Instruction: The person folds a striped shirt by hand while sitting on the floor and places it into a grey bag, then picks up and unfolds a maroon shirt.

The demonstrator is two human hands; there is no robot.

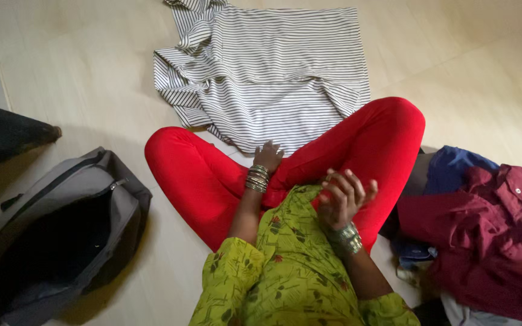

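A person sits cross-legged on a pale, smooth floor (80,72). The left hand (267,156) rests between the knees, fingers loosely spread and empty, just touching the near edge of a rumpled striped cloth (267,72) (thin black and white lines). The right hand (342,196) hovers half curled, holding nothing. A soft grey bag (55,229) gapes unzipped at left; maroon and blue clothes (484,229) heap at right.
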